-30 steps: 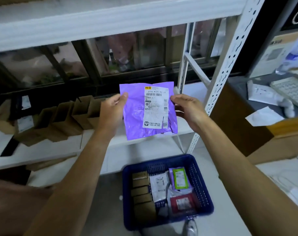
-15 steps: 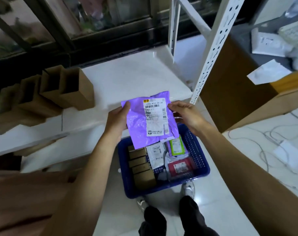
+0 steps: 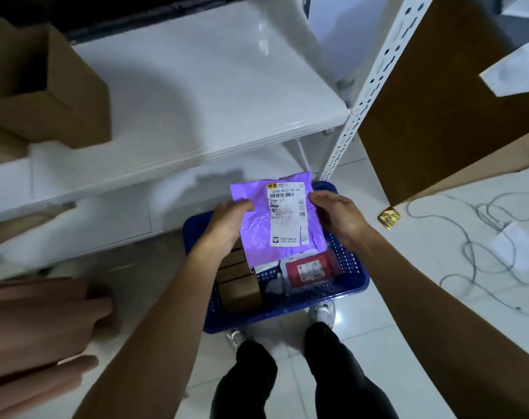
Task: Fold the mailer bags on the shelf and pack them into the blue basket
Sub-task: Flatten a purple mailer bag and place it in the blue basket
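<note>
A purple mailer bag [image 3: 257, 234] with a white shipping label hangs just above the blue basket [image 3: 344, 285] on the floor. My left hand [image 3: 227, 225] grips its left edge, thumb on the front. My right hand [image 3: 335, 216] grips its right edge. The basket holds brown cardboard boxes [image 3: 239, 282] on its left side, a red packet [image 3: 310, 269] and other small parcels. The white shelf [image 3: 196, 95] lies above and behind the basket, bare in its middle.
Open brown cartons [image 3: 45, 95] stand on the shelf at the left. A white perforated upright [image 3: 366, 89] rises right of the basket, with a large cardboard box [image 3: 444, 110] beyond it. Cables [image 3: 468, 237] lie on the tiled floor at right. My feet [image 3: 323, 313] are just behind the basket.
Both hands have brought the purple mailer bag down from shelf height to just above the basket. The camera has tilted down toward the floor.
</note>
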`<state>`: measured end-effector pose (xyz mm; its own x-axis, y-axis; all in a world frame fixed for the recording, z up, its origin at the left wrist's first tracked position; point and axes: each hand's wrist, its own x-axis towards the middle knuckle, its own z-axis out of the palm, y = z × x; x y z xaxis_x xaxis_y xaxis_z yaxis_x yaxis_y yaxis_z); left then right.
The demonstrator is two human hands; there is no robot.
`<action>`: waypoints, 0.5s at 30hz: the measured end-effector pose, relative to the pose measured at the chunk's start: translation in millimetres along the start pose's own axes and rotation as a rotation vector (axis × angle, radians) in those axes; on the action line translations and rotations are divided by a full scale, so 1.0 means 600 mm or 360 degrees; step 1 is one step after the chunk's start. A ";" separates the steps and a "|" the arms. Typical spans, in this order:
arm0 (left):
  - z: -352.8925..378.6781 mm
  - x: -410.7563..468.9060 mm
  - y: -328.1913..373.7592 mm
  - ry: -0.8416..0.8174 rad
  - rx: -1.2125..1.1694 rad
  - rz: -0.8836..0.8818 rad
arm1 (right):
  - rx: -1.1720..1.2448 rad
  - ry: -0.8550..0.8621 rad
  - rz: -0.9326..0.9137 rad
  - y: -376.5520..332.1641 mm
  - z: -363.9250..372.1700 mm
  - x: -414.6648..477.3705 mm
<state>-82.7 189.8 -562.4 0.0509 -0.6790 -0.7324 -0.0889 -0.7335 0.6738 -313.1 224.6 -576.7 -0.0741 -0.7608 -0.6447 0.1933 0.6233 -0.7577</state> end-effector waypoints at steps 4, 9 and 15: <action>0.010 0.041 -0.058 -0.0087 0.0374 -0.0086 | -0.0116 -0.0002 0.0033 0.058 -0.024 0.038; 0.052 0.095 -0.116 -0.0138 0.0351 -0.0120 | -0.0105 0.0109 0.0061 0.109 -0.058 0.091; 0.105 0.184 -0.185 -0.0129 0.0369 -0.0133 | -0.0141 0.0161 0.0148 0.184 -0.096 0.155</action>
<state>-129.8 198.1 -724.0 -0.0113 -0.6048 -0.7963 -0.3141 -0.7539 0.5770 -354.9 233.0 -726.1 -0.1590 -0.6800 -0.7158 0.1171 0.7069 -0.6976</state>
